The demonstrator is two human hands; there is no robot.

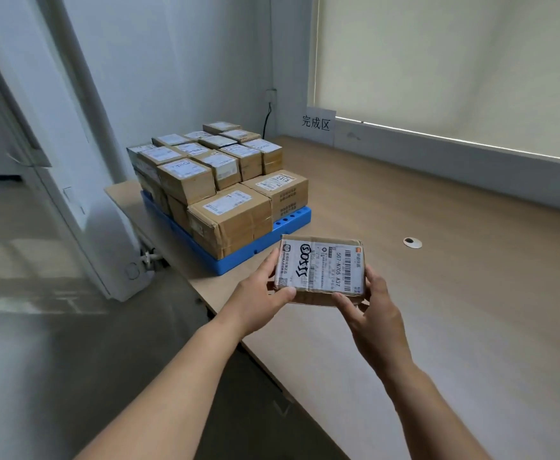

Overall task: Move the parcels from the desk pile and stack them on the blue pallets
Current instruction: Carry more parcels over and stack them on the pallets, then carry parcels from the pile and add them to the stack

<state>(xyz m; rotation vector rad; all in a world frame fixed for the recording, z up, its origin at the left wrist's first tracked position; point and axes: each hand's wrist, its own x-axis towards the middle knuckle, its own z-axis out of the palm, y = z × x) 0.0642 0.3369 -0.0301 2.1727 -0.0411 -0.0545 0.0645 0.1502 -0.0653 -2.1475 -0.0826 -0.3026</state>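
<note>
A small flat cardboard parcel (pixel 320 268) with a white shipping label and black marker scrawl is held above the desk between both hands. My left hand (pixel 260 295) grips its left edge, thumb at the near corner. My right hand (pixel 369 310) grips its right near corner, thumb on the front edge. Just beyond it lies the blue pallet (pixel 238 258) at the desk's left end. Several brown parcels (pixel 212 180) are stacked on the pallet in tight rows, with two larger boxes (pixel 235 217) at the front.
The wooden desk (pixel 437 260) runs along a window with a drawn blind (pixel 454 61). A paper sign (pixel 316 126) leans at the back. A round cable hole (pixel 412 242) sits right of the pallet. A white unit (pixel 82 207) stands left of the desk on the grey floor.
</note>
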